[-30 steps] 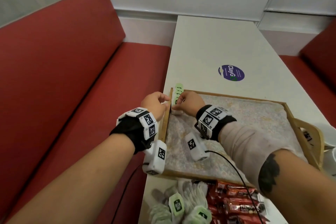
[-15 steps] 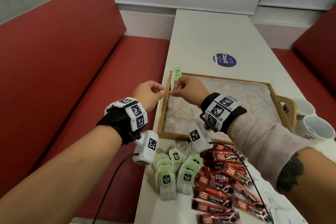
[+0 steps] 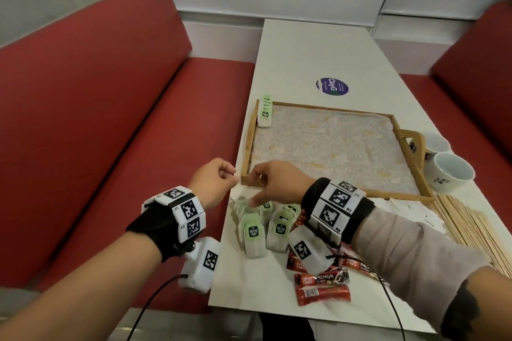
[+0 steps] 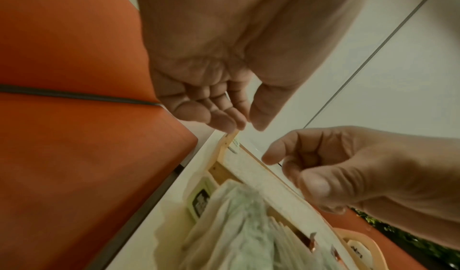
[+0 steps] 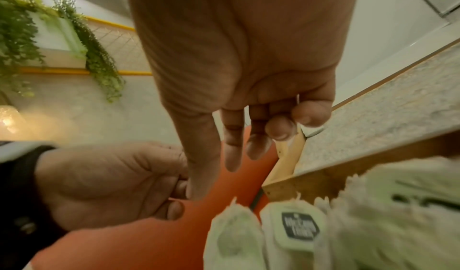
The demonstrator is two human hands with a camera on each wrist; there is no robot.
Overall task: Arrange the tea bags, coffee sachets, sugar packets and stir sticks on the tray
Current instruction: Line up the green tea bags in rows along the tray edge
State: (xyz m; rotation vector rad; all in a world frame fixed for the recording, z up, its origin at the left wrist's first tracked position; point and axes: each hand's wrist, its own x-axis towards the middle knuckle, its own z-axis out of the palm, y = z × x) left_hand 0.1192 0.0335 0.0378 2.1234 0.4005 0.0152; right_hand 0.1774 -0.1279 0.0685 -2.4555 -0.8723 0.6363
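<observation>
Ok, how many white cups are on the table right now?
2. Both stand on the table right of the tray, by its handle: the near cup and the far cup just behind it. Others may sit outside the picture.

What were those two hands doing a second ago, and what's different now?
Both hands have pulled back from the tray's far left corner, leaving the row of tea bags there. The right hand now reaches down over the loose tea bag pile near the tray's near left corner, holding nothing; the left hand hovers beside it, fingers loosely curled and empty. The tray, coffee sachets and stir sticks look unmoved.
</observation>
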